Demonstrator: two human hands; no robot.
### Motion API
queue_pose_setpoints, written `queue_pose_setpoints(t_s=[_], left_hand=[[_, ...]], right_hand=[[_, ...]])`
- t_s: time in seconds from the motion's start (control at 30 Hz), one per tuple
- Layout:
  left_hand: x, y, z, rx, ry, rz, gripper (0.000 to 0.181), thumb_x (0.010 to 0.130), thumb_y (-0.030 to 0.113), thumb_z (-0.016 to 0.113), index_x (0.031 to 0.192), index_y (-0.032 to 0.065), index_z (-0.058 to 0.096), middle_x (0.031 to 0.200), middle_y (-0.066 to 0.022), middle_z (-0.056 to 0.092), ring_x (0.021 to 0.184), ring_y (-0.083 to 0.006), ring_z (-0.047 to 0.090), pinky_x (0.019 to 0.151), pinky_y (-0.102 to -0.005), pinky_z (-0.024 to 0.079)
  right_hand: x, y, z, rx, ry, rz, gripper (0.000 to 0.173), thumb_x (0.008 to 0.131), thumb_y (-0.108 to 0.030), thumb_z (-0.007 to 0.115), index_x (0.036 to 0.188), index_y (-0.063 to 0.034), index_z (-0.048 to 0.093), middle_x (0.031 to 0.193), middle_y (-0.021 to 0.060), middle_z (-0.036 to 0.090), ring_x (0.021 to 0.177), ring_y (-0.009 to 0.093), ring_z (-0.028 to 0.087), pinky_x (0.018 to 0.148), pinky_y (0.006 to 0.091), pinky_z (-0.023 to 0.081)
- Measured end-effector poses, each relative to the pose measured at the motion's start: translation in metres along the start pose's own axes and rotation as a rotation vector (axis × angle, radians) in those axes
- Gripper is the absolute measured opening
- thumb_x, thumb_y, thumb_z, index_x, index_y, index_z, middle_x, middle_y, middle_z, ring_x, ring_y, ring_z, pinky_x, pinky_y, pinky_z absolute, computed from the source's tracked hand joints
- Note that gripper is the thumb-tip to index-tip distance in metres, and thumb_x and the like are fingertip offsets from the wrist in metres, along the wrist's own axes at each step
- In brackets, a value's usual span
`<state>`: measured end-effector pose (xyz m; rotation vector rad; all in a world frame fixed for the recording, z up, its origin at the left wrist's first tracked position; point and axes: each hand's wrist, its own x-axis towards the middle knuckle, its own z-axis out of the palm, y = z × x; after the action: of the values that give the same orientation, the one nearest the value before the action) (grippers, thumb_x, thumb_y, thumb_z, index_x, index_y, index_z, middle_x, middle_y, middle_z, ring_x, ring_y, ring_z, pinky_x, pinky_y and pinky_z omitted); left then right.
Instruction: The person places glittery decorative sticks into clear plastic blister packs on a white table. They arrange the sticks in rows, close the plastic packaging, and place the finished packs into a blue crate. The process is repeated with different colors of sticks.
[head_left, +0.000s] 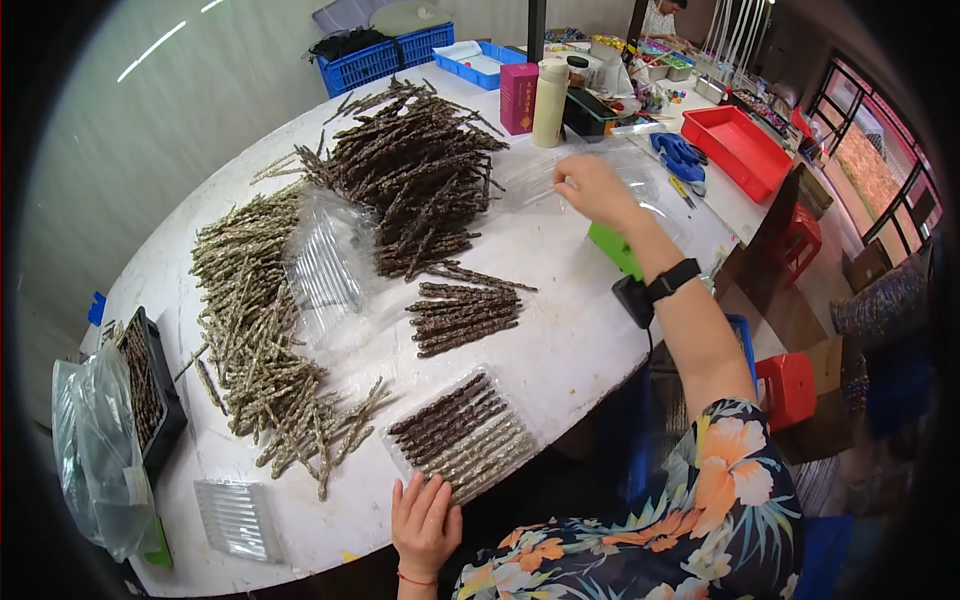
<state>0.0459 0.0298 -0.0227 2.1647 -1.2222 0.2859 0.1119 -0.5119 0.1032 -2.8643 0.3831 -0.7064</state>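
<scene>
My left hand rests its fingertips on the near edge of a clear plastic tray. In the tray's grooves lie dark brown bead strands and pale beige bead strands, side by side. My right hand reaches far out with curled fingers over clear plastic sheets or bags; whether it grips any is not clear. A short row of dark strands lies beyond the tray. Behind it is a big dark strand heap, with a pale strand heap to its left.
Clear grooved trays lie against the heaps, another empty tray at front left. A black bin and plastic bag stand left. A green box sits under my right forearm. Beyond are a cream bottle and red tray.
</scene>
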Motion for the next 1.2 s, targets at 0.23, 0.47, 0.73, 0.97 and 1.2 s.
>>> queue_pose_setpoints(t_s=[0.23, 0.47, 0.73, 0.97, 1.2], left_hand=[[-0.002, -0.002, 0.001, 0.007, 0.021, -0.001, 0.037, 0.082, 0.008, 0.074, 0.119, 0.0075, 0.073, 0.125, -0.0094, 0.072, 0.126, -0.0357, 0.064, 0.115, -0.0579, 0.041], [0.001, -0.001, 0.001, -0.008, 0.022, 0.017, 0.039, 0.082, 0.007, 0.076, 0.121, 0.0069, 0.072, 0.127, -0.0105, 0.071, 0.129, -0.0361, 0.063, 0.116, -0.0567, 0.041], [-0.004, -0.006, 0.002, -0.020, 0.054, 0.024, 0.055, 0.084, 0.017, 0.079, 0.135, 0.0031, 0.062, 0.140, -0.0155, 0.063, 0.137, -0.0377, 0.056, 0.120, -0.0578, 0.034], [-0.009, -0.009, 0.002, -0.383, 0.369, -0.178, 0.118, 0.078, 0.068, 0.079, 0.163, 0.0054, 0.027, 0.165, -0.0317, 0.028, 0.155, -0.0476, 0.025, 0.125, -0.0628, 0.013], [0.007, 0.001, -0.007, -0.044, -0.048, -0.111, 0.078, 0.078, 0.044, 0.086, 0.145, 0.0140, 0.060, 0.161, -0.0189, 0.042, 0.151, -0.0458, 0.033, 0.124, -0.0619, 0.021]], right_hand=[[-0.022, -0.029, -0.090, 0.523, -0.027, 0.148, 0.019, 0.102, -0.021, 0.060, 0.098, -0.0036, 0.065, 0.106, 0.0103, 0.076, 0.104, 0.019, 0.071, 0.090, 0.0343, 0.055], [-0.076, -0.046, -0.087, 1.246, 0.045, 0.402, 0.022, 0.111, -0.029, 0.049, 0.109, -0.0082, 0.055, 0.116, 0.0169, 0.074, 0.104, 0.022, 0.073, 0.089, 0.0374, 0.059], [-0.137, -0.103, -0.034, 1.722, -0.237, 0.580, 0.020, 0.110, -0.027, 0.051, 0.106, -0.0079, 0.058, 0.117, 0.0218, 0.074, 0.104, 0.029, 0.074, 0.088, 0.0444, 0.062], [-0.200, -0.182, 0.018, 1.774, -0.588, 0.727, 0.019, 0.110, -0.024, 0.052, 0.109, -0.0061, 0.056, 0.119, 0.0238, 0.071, 0.107, 0.030, 0.073, 0.092, 0.0438, 0.061], [-0.208, -0.193, 0.012, 1.594, -0.596, 0.808, 0.024, 0.109, -0.023, 0.055, 0.119, -0.0003, 0.054, 0.112, 0.0198, 0.072, 0.099, 0.025, 0.072, 0.086, 0.0359, 0.061]])
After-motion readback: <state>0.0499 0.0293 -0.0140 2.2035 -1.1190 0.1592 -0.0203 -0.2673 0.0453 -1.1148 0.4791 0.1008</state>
